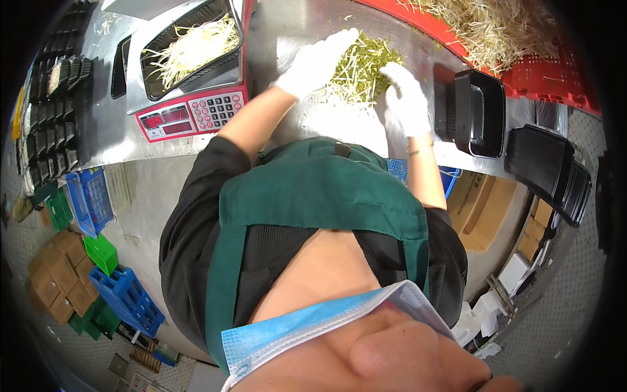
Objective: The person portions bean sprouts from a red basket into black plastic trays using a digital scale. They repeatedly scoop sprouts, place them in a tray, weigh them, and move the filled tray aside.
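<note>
My left hand, in a white glove, lies along the left side of a pile of cut green sprouts on the steel table. At the pile's right side is my right hand, also white-gloved, its fingers bent and the fingertips near the sprouts. Whether either hand grips any sprouts cannot be told. To the left, a black plastic tray with pale bean sprouts rests tilted on a red digital scale.
A red crate heaped with bean sprouts stands at the back right. Black trays stand near the table's right end, with a stack of more trays beside them. Many black trays line the far left of the steel table.
</note>
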### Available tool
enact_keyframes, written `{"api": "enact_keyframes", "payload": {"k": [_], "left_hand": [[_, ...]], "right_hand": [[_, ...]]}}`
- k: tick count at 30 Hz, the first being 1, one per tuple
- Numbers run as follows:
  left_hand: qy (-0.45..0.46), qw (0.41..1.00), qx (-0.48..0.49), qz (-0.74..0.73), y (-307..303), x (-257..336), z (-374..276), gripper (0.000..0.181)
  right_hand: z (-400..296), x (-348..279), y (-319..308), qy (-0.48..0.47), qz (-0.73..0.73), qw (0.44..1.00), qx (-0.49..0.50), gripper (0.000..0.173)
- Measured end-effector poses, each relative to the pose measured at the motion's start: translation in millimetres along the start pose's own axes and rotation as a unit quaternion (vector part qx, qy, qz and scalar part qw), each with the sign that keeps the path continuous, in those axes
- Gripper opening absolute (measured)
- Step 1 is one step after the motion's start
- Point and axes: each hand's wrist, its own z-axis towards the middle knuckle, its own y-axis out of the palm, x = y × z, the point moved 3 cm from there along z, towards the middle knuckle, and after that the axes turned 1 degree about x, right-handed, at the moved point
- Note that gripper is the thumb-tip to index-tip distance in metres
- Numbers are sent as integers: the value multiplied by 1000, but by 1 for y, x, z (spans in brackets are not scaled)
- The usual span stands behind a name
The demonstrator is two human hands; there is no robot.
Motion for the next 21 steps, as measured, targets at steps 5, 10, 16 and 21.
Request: {"api": "enact_keyframes", "payload": {"k": [5, 10, 16, 21], "left_hand": [[-90, 973, -168, 134, 15, 5, 35, 46], [-59, 981, -173, 63, -11, 14, -28, 52], [-133, 980, -142, 32, 3, 31, -45, 53], [-76, 991, -110, -24, -21, 47, -36, 37]], "right_hand": [[30, 44, 22, 152, -66, 986, -13, 46], [-16, 18, 19, 130, 207, 970, -8, 56], [-12, -34, 32, 20, -20, 995, -100, 49], [-1, -24, 14, 88, 164, 976, -110, 31]]}}
